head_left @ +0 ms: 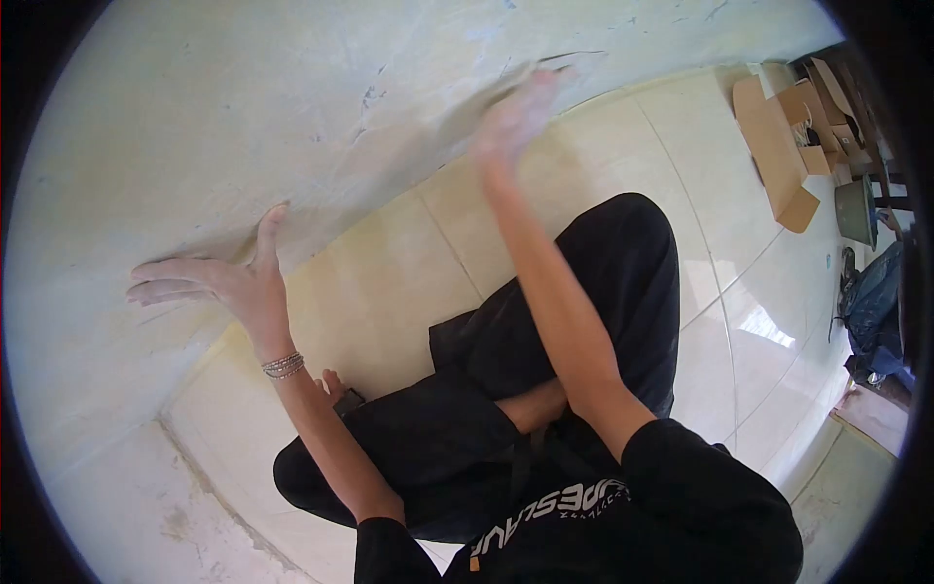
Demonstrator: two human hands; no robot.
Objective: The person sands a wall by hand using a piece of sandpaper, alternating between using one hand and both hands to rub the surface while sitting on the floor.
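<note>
My left hand [232,282] is dusted with white powder and rests at the pale wall [243,107], its thumb stretched away from the long fingers, holding nothing visible. A beaded bracelet [283,366] circles that wrist. My right hand [516,117], also whitened, is smeared by motion low along the wall, just above where it meets the floor. Whether its fingers hold anything I cannot tell. Close to the fingertips runs a dark crack [574,54] in the wall. Chipped marks [370,97] show in the wall surface between the two hands.
My legs in black trousers [623,263] are folded on the cream tiled floor [375,277]. Opened cardboard boxes [769,146] lie at the upper right. Beyond them stand a grey-green bucket [854,212] and a heap of dark blue cloth [873,302].
</note>
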